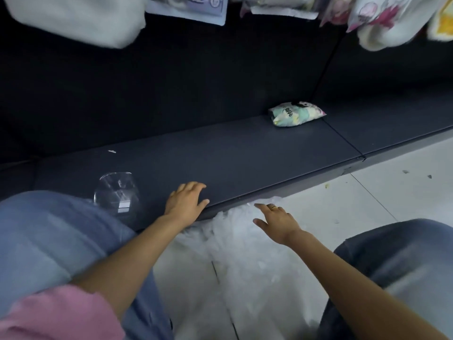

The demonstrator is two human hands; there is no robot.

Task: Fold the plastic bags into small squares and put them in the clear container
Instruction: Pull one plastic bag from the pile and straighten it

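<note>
Left hand (186, 201) lies flat, fingers spread, on the dark shelf (245, 153) edge, clear container (117, 193) at its 9 o'clock. Right hand (277, 220) hovers open-fingered over the heap of plastic bags (245, 253) on the floor, at 6 o'clock from the shelf.

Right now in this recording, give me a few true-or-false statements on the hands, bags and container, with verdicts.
1. The left hand lies flat on the dark shelf. True.
2. The right hand has a folded bag in its grip. False: its fingers are spread, reaching over the heap of plastic bags on the floor.
3. The clear container stands on the shelf, left of the left hand. True.
4. The printed packet lies inside the container. False: it lies further along the shelf, to the right.
</note>
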